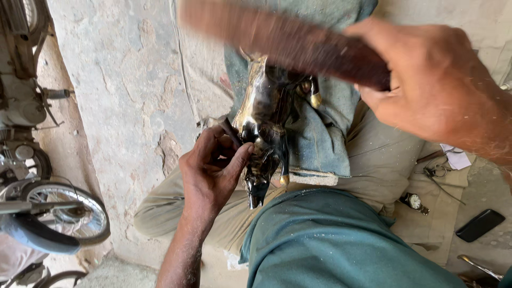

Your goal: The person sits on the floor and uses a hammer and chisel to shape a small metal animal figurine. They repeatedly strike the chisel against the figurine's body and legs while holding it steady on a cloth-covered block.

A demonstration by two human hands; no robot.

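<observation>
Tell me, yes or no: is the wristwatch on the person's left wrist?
No. The wristwatch lies on the cloth beside the person's leg, and the left hand shows a bare wrist.

Bare left hand point(210, 168) and bare right hand point(432, 80), forearms uncovered, no sleeves visible, no rings or watch worn. Teal shirt point(330, 245) speckled with fine shiny dust. Khaki trousers point(373, 154), creased.

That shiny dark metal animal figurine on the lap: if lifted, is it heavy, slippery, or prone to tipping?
The dark polished metal animal figurine is probably heavy for its size and stiff, since it looks like solid metal. Its glossy surface may be slippery; the left hand pinches it. Resting on soft blue-grey cloth, it would likely tip if released.
</observation>
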